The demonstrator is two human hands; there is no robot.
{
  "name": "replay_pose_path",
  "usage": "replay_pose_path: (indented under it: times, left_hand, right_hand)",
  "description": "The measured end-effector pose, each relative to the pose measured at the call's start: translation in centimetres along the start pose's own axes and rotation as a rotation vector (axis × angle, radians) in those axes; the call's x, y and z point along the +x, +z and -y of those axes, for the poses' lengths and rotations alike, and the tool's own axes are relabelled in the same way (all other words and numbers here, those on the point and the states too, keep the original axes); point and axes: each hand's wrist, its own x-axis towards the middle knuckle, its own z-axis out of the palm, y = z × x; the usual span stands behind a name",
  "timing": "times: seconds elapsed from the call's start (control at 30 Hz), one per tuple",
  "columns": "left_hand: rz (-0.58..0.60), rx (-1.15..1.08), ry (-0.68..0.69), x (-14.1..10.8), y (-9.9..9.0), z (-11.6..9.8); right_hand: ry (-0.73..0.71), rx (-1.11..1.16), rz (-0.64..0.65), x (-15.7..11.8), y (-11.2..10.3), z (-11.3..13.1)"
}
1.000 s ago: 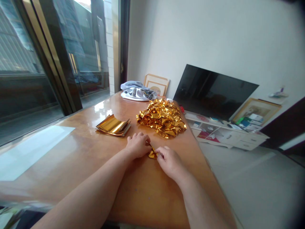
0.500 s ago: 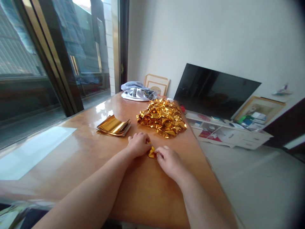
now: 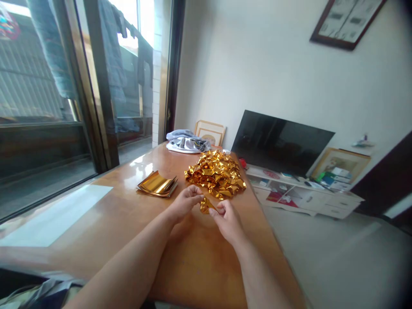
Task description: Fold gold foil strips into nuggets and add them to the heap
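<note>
Left hand: the left hand (image 3: 185, 203) is held partly closed, with its fingertips (image 3: 200, 198) pinched onto the left end of the foil piece.

Right hand: the right hand (image 3: 227, 221) is also partly closed, and the right end of the foil piece is gripped between its thumb and fingers.

Thing in hand: a small crumpled piece of gold foil (image 3: 205, 206) is held between both hands, with a narrow strip of it stretched towards the left hand. Whether it touches the table cannot be told.

Nearby on the table: a heap of crumpled gold foil (image 3: 215, 174) is placed just beyond the hands, and a stack of gold foil sheets (image 3: 157, 184) is laid to the far left of them. Both rest on a polished wooden table (image 3: 199, 266).

Far end of the table: a bundled grey and white cloth (image 3: 186, 143) is placed there, with a picture frame (image 3: 210, 134) propped behind it.

Right of the table: a flat-screen television (image 3: 280, 141) is leaned back above a low white cabinet (image 3: 309, 197).

Left of the table: a glass sliding door (image 3: 96, 86) is seen, with clothes hung beyond it.
</note>
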Motion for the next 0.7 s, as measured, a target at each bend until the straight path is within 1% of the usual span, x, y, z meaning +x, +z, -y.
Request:
replay_pose_path:
  times: [0.07, 0.1, 0.13, 0.2, 0.27, 0.3, 0.4, 0.5, 0.6, 0.7]
  left_hand:
    - [-0.017, -0.027, 0.016, -0.2, 0.0, -0.7]
    - [-0.027, -0.038, 0.030, -0.2, 0.1, -1.1]
    - [-0.033, -0.047, 0.046, -0.3, 0.2, -1.6]
    - [-0.032, -0.059, 0.079, -0.3, 0.3, -2.5]
    - [-0.022, -0.070, 0.107, -0.2, 0.3, -3.5]
    - [-0.019, -0.080, 0.117, -0.2, 0.4, -4.0]
    - [-0.014, -0.130, 0.124, 0.0, 0.4, -5.2]
    - [0.015, -0.177, 0.105, -0.4, 0.8, -6.2]
    - [0.059, -0.225, 0.073, -1.9, 1.5, -7.0]
    - [0.085, -0.279, 0.036, -4.7, 2.4, -7.4]
  right_hand:
    - [-0.028, 0.018, -0.073, 0.4, -0.6, 0.5]
    - [-0.043, 0.032, -0.078, 0.5, -0.9, 0.9]
    - [-0.055, 0.056, -0.060, 0.6, -1.3, 1.4]
    - [-0.066, 0.130, 0.029, 0.8, -2.1, 2.5]
    - [-0.047, 0.240, 0.103, 0.8, -2.8, 3.7]
    - [-0.027, 0.301, 0.119, 0.8, -3.1, 4.3]
    - [0.043, 0.467, 0.123, 0.6, -3.9, 5.6]
    - [0.053, 0.556, 0.101, 0.0, -4.9, 6.4]
    - [0.028, 0.573, 0.077, -1.4, -6.1, 6.8]
    - [-0.019, 0.520, 0.087, -3.5, -7.2, 7.4]
